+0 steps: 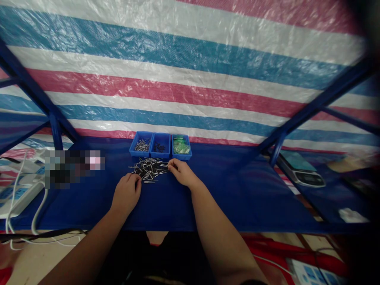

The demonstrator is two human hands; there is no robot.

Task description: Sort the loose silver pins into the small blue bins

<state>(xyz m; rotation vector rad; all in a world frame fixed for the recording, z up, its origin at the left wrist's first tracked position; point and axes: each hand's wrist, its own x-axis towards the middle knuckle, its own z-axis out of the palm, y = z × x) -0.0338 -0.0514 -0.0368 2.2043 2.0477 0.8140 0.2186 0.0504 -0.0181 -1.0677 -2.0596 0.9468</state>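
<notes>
A loose heap of thin metal rods [151, 168], silvery with dark parts, lies on the blue table. My left hand [126, 193] rests at the heap's near left edge, thumb and fingers closed together; whatever they may hold is hidden. At the heap's right edge, my right hand [181, 172] pinches with thumb and forefinger around the end of a thin rod. Behind the heap stand three blue bins: the left bin [131, 149] has similar metal pieces, the middle bin [160, 154] small dark parts, and the right bin [181, 157] green and clear packets.
Blue metal frame posts [56, 132] rise on both sides, with striped plastic sheeting [184, 95] behind. White power strips [25, 200] and cables occupy the left end, beside a blurred-out patch. A digital scale [308, 178] and crumpled white material [352, 215] lie at right.
</notes>
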